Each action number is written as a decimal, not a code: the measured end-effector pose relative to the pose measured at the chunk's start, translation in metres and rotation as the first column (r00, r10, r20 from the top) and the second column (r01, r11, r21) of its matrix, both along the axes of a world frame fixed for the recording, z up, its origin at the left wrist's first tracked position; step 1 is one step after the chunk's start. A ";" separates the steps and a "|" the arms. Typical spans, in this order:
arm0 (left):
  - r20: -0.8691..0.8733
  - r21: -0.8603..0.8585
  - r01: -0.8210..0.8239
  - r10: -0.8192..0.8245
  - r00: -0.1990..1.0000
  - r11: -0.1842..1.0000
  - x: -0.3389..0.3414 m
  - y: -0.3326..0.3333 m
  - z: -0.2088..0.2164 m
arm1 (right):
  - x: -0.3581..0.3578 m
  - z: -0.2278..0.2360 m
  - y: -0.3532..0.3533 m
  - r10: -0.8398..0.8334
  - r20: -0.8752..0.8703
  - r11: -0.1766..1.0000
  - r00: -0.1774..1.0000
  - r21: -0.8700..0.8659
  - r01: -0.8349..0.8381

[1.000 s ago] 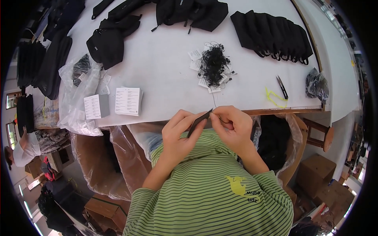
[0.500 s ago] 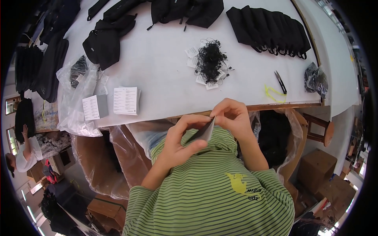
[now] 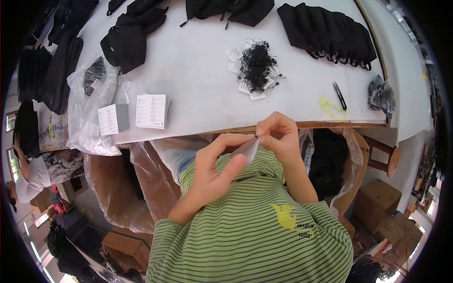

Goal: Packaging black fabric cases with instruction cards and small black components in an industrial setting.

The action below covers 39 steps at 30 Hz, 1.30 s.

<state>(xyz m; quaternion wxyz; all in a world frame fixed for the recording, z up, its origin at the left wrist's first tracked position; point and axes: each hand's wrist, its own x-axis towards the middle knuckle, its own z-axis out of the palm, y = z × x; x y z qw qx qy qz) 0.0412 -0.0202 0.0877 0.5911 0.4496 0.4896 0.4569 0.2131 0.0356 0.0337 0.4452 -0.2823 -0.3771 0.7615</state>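
Just in front of the table's near edge, my left hand grips a thin grey-white card tag between thumb and fingers. My right hand pinches at the card's upper corner, where a small dark bit shows between the fingertips; whether it is a cord end is too small to tell. Beyond my hands on the white table lies a tangled heap of black tag cords, with white labels poking out around it. Two stacks of white printed cards, one upright-faced and one beside it, sit left of my hands.
Black fabric bags lie in a row at the far right and in a pile at the far left. Thread snips rest by a yellow cord. Plastic-lined cartons stand under the table edge. Another person is at far left.
The card has tilted in my fingers and its face looks lighter. My right hand stays pinched at its corner, slightly higher in view. The table scene has shifted up a little.
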 end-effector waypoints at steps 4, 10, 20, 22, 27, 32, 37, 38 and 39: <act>0.287 -0.094 0.030 -0.002 0.958 0.995 -0.014 0.012 -0.020 | 0.010 0.012 0.002 -0.086 0.326 0.929 0.941 0.367 -0.042; 0.131 -0.189 0.284 -0.262 0.956 0.940 -0.035 0.027 -0.037 | 0.003 0.023 0.008 -0.009 0.578 0.889 0.816 0.379 -0.259; 0.172 -0.059 0.266 -0.253 0.952 0.962 -0.017 0.112 -0.037 | 0.003 0.013 0.050 0.114 0.298 0.993 0.948 -0.067 -0.099; -0.122 0.113 0.350 -0.337 0.934 0.930 -0.006 0.159 -0.042 | 0.012 0.006 0.060 0.095 0.236 0.990 0.967 -0.121 -0.067; -0.865 0.487 0.351 0.386 0.320 0.800 0.005 0.328 -0.091 | 0.026 0.004 0.063 -0.098 0.320 0.992 0.942 -0.047 0.119; -0.981 0.188 0.248 0.172 0.084 0.950 -0.004 0.406 -0.125 | 0.038 0.000 0.043 -0.144 0.304 0.974 0.942 -0.127 0.190; -0.744 0.615 0.129 0.520 0.419 0.778 -0.036 0.402 -0.116 | 0.042 -0.006 0.030 -0.153 0.370 0.972 0.916 -0.109 0.206; -0.627 0.702 0.030 0.598 0.499 0.711 -0.044 0.396 -0.104 | 0.044 -0.009 0.028 -0.161 0.370 0.972 0.915 -0.102 0.212; -0.553 0.635 -0.058 0.505 0.663 0.771 -0.062 0.388 -0.089 | 0.044 -0.012 0.027 -0.165 0.364 0.973 0.917 -0.095 0.212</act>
